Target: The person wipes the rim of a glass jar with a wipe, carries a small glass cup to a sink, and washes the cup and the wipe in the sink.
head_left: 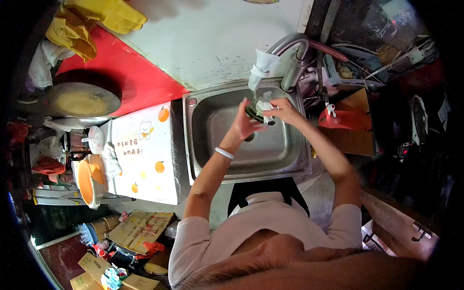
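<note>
Over the sink (205, 116), below the tap (292, 38) — seemingly so drips land inside — your left hand (243, 125) holds a dark green item (252, 112), your right hand (284, 111) gripping white material (263, 106) against it.

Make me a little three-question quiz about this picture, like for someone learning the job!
1. Which arm wears the white wristband? A) right B) left C) both
2. True or false: the left hand and right hand are over the sink, with a dark green item between them.
3. Fill in: the fruit printed on the white panel beside the sink are ____.

Key: 1. B; 2. True; 3. oranges
</note>
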Available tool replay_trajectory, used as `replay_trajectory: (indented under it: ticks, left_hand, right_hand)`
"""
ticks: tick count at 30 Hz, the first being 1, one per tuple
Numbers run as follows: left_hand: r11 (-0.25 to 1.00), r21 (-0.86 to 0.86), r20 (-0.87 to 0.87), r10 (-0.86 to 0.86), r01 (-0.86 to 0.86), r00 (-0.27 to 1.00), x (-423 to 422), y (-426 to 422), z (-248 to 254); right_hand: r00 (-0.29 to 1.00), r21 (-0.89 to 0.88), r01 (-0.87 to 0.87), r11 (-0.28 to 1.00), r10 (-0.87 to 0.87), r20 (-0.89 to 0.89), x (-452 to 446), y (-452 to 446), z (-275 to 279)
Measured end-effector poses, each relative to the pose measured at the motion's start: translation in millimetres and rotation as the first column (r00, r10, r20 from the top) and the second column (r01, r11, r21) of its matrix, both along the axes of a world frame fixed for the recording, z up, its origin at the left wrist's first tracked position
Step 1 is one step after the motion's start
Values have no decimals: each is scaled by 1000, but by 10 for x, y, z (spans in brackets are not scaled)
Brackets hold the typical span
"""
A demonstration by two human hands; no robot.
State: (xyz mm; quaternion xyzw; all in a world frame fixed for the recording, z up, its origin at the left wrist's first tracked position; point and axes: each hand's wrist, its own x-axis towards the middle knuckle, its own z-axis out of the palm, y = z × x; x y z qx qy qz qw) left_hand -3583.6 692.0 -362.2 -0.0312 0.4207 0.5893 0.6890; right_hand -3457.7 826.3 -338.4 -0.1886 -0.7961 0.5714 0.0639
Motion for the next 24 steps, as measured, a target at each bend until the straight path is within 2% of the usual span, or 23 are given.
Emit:
replay_trajectory:
  ticks: [1,2,4,5,6,8,9,10,12,13,14,15,17,19,21,23,24]
  left_hand:
    - [998,53,226,-28,17,974,64,-25,-14]
    - [998,57,227,-25,12,974,112,-16,-28]
    - [974,194,377,33,-114,926,194,-1,-5]
    - [979,188,378,6,-83,926,181,10,-44]
    - [978,187,382,9,-87,924,174,32,-23]
    - [979,140,366,91,-151,926,164,55,26]
    - [978,137,369,94,-155,925,171,74,-5]
    - [967,138,320,160,-213,934,188,115,-55]
    - [953,145,268,222,-267,938,202,201,-112]
    - [932,178,113,300,-317,947,206,238,-136]
    - [908,216,-41,375,-358,926,211,253,-165]
    - [910,212,-41,371,-355,928,211,260,-126]
    - [884,322,-264,428,-339,865,195,265,-45]
    - [886,353,-319,415,-299,852,172,259,128]
    - [887,382,-372,403,-258,836,173,241,160]
    - [924,277,-402,360,-262,842,181,203,79]
    - [925,277,-404,358,-261,842,181,188,4]
  right_hand:
    - [999,-74,34,997,-33,21,40,-19,-48]
    - [999,-70,30,997,-29,22,60,-78,-138]
    - [996,-185,84,979,-85,3,92,-223,-191]
    - [1000,-43,7,999,-8,-26,139,-187,-188]
    - [1000,-43,4,999,-5,-23,169,-162,-171]
    - [982,236,-116,965,148,-122,240,-116,-165]
    - [983,152,-159,976,171,-68,212,-87,-123]
    - [983,152,-160,975,172,-68,188,-112,-139]
    - [989,324,-35,945,79,-123,110,-189,-184]
    - [977,350,76,933,1,-215,95,-238,-196]
    - [977,347,81,934,-5,-214,83,-267,-205]
    - [982,347,116,931,-55,-181,71,-294,-201]
    - [983,346,154,925,-107,-150,26,-365,-189]
    - [930,182,313,932,-262,-257,-36,-445,-160]
    - [922,180,334,925,-280,-269,-97,-464,-272]
    - [903,143,390,910,-348,-253,-190,-456,-419]
    - [902,141,392,909,-349,-254,-242,-440,-411]
